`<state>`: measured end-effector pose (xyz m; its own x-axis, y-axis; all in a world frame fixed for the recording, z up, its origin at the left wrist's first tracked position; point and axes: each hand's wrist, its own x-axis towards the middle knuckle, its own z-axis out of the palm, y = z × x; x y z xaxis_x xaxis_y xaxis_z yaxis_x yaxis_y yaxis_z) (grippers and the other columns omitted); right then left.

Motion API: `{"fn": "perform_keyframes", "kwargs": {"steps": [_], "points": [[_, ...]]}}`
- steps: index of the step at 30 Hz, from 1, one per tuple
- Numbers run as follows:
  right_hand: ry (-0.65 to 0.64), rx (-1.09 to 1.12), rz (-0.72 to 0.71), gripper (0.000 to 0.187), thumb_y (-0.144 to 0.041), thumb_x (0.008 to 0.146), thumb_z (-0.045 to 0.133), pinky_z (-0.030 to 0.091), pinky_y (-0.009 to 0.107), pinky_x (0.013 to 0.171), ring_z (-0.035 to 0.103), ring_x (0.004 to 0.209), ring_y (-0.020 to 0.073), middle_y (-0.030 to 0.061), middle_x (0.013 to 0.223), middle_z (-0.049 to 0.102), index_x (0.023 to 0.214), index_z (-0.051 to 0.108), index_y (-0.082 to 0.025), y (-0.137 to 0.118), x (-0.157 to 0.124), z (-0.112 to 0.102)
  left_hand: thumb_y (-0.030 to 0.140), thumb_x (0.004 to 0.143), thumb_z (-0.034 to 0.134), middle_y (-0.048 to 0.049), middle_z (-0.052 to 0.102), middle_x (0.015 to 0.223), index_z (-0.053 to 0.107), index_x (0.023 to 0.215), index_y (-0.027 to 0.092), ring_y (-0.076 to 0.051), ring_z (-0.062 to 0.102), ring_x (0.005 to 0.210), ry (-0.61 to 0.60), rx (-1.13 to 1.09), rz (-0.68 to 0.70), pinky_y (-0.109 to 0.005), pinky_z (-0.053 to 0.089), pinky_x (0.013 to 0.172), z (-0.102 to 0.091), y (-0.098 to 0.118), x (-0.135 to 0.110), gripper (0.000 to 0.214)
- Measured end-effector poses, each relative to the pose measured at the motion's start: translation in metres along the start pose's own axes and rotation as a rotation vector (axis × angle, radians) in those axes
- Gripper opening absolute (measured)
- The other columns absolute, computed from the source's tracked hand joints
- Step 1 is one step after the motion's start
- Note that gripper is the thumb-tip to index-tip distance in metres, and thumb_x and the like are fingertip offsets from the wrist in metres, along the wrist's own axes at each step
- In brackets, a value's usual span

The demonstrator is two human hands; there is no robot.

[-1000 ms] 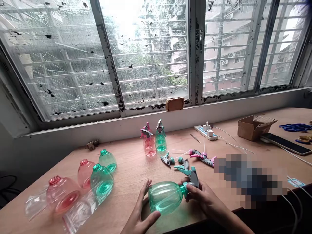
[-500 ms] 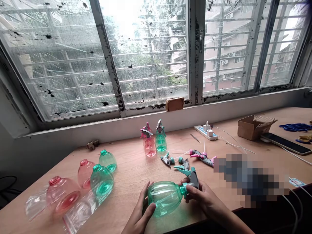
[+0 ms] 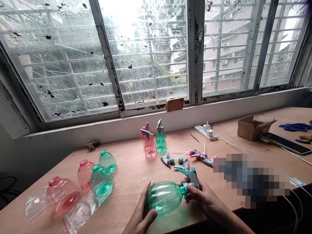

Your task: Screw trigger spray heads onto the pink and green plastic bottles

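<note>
A clear green spray bottle (image 3: 165, 198) lies on its side just above the table's near edge, held between both hands. My left hand (image 3: 142, 211) is wrapped round its base end, thumb in front. At the neck, my right hand (image 3: 201, 196) grips the green collar of the grey trigger sprayer head (image 3: 194, 178); some of its fingers are hidden behind. The sprayer's tube shows inside the bottle. Loose sprayer heads lie beyond: a grey and green one (image 3: 167, 160), another with a green trigger (image 3: 183, 166), and grey and pink ones (image 3: 202, 157).
Open green bottles (image 3: 101, 185) and pink bottles (image 3: 62, 195) stand at left beside crumpled clear plastic bags (image 3: 79, 213). A pink spray bottle (image 3: 149, 146) and a green one (image 3: 161, 141) stand near the window wall. Farther right are a power strip (image 3: 206, 132), cardboard box (image 3: 253, 128) and phone (image 3: 285, 143).
Almost nothing differs. My left thumb has shifted slightly to the right along the bottle, which has turned very little; the right hand keeps its place at the neck.
</note>
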<state>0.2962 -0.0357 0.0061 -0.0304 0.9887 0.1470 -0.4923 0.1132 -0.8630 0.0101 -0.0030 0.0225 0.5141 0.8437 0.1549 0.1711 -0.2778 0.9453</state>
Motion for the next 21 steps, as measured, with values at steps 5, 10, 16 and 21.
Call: {"fn": "perform_keyframes", "kwargs": {"steps": [5, 10, 16, 21], "points": [[0.002, -0.008, 0.008, 0.037, -0.048, 0.077, 0.088, 0.053, 0.029, 0.066, 0.064, 0.078, 0.0184, 0.0074, 0.096, 0.075, 0.099, 0.079, -0.019, -0.001, -0.001, 0.001, 0.06, 0.097, 0.059, -0.0053, 0.041, 0.166, 0.046, 0.155, 0.029, -0.036, 0.025, 0.157, 0.044, -0.035, -0.062, -0.052, 0.018, 0.13, -0.002, 0.006, 0.0, 0.068], [0.014, -0.011, -0.009, 0.035, -0.046, 0.079, 0.086, 0.054, 0.03, 0.066, 0.065, 0.076, 0.0179, 0.0076, 0.098, 0.074, 0.099, 0.079, -0.019, 0.003, 0.001, -0.003, 0.055, 0.091, 0.07, -0.0104, 0.037, 0.168, 0.037, 0.159, 0.03, -0.038, 0.031, 0.154, -0.037, -0.089, 0.014, -0.053, 0.028, 0.126, 0.0, -0.003, 0.002, 0.079], [0.03, -0.015, -0.008, 0.036, -0.047, 0.079, 0.087, 0.055, 0.029, 0.065, 0.065, 0.074, 0.0169, 0.007, 0.098, 0.074, 0.101, 0.079, -0.02, 0.005, 0.002, -0.005, 0.048, 0.083, 0.083, -0.0132, 0.032, 0.169, 0.026, 0.162, 0.03, -0.038, 0.028, 0.155, -0.068, -0.003, 0.074, -0.054, 0.024, 0.128, 0.002, -0.018, 0.002, 0.099], [0.009, -0.012, -0.012, 0.035, -0.047, 0.079, 0.087, 0.055, 0.029, 0.065, 0.063, 0.076, 0.0169, 0.0078, 0.099, 0.074, 0.099, 0.08, -0.019, 0.005, 0.002, -0.005, 0.059, 0.087, 0.074, -0.0112, 0.031, 0.17, 0.028, 0.162, 0.029, -0.036, 0.023, 0.157, -0.078, -0.012, 0.056, -0.052, 0.019, 0.129, 0.0, -0.013, 0.002, 0.093]]}}
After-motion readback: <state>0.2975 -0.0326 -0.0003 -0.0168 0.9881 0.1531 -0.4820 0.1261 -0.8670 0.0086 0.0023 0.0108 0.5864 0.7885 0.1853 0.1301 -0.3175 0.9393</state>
